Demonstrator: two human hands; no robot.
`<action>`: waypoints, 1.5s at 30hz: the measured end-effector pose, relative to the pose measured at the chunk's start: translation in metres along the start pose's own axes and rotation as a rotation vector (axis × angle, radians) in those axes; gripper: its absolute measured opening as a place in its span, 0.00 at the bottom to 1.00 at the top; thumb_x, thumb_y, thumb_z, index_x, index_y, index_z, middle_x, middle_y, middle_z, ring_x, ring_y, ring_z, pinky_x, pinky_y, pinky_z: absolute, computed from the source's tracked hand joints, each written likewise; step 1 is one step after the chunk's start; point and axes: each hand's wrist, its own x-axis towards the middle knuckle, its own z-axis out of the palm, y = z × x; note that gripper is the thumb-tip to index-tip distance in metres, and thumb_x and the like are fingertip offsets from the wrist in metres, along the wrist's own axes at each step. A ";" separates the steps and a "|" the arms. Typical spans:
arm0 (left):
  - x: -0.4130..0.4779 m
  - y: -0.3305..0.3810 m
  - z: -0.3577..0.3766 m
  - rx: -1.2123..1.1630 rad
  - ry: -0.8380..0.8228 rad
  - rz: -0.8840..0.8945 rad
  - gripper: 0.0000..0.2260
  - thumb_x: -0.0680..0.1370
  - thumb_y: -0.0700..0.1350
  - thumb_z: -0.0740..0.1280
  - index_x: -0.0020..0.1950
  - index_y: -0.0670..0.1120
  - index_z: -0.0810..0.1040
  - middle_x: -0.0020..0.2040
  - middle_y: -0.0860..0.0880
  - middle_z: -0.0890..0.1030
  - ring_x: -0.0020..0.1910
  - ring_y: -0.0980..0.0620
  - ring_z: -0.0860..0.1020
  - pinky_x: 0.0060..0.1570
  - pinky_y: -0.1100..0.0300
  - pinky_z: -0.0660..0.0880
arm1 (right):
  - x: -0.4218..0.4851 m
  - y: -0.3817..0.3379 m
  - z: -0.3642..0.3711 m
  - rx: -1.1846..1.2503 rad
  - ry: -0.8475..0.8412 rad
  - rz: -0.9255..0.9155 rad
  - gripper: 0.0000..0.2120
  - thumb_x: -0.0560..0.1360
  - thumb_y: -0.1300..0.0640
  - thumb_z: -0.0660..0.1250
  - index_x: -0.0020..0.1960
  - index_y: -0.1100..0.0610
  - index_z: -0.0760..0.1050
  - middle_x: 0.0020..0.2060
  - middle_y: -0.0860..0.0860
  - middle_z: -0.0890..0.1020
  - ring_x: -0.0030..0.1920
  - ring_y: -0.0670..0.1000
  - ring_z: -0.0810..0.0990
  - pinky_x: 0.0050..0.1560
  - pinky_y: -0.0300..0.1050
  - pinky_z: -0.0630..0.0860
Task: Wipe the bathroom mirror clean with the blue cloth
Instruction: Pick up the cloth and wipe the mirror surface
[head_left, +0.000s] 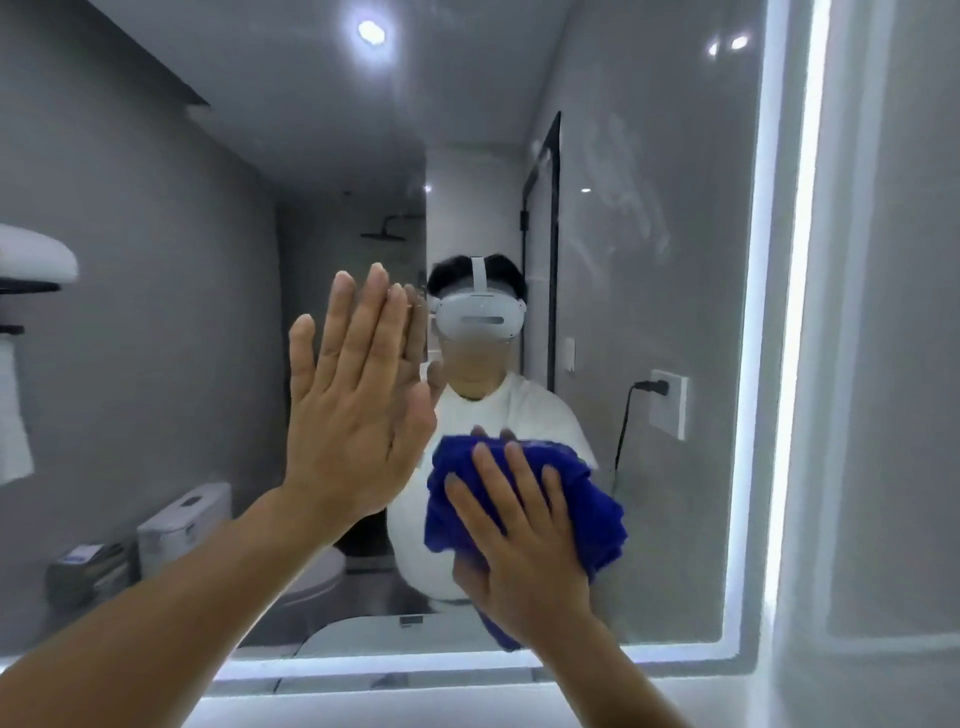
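Mirror: the large rectangular wall mirror (649, 322) filled most of the view, with a glowing white light strip (800, 260) along its right and lower edges.
Cloth: the bunched deep-blue fabric cloth (597, 514) lay against the lower middle of the glass, under the right hand.
Right hand: the right hand (524, 540) pressed the cloth to the mirror, fingers spread and nearly straight, not curled round it.
Left hand: the left hand (353, 410) was flat on the glass to the left of the cloth, fingers straight and together (its reflection met the fingertips).
Smears: pale streaks (618, 197) marked the upper right of the glass.
Reflection: a white toilet (182, 525) and a white wall socket (670, 402) showed in the mirror.
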 end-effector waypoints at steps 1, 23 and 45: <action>0.002 -0.001 -0.005 -0.001 -0.005 0.001 0.29 0.80 0.49 0.51 0.78 0.39 0.52 0.79 0.39 0.54 0.78 0.40 0.51 0.74 0.35 0.51 | -0.024 0.007 0.003 -0.034 -0.041 -0.063 0.32 0.75 0.45 0.63 0.77 0.48 0.59 0.77 0.50 0.59 0.78 0.56 0.51 0.76 0.59 0.47; 0.026 -0.055 -0.030 0.038 -0.074 -0.097 0.30 0.80 0.54 0.48 0.80 0.42 0.52 0.81 0.45 0.51 0.80 0.47 0.46 0.76 0.41 0.49 | 0.080 -0.006 -0.010 -0.025 -0.033 -0.138 0.33 0.76 0.47 0.63 0.79 0.49 0.56 0.79 0.51 0.54 0.78 0.57 0.51 0.76 0.61 0.47; 0.027 -0.082 -0.041 0.012 -0.014 -0.124 0.30 0.79 0.52 0.49 0.80 0.41 0.52 0.81 0.46 0.51 0.80 0.50 0.45 0.76 0.42 0.49 | 0.120 -0.019 -0.010 -0.070 -0.043 -0.259 0.36 0.76 0.47 0.60 0.80 0.49 0.49 0.79 0.50 0.51 0.79 0.56 0.48 0.76 0.61 0.47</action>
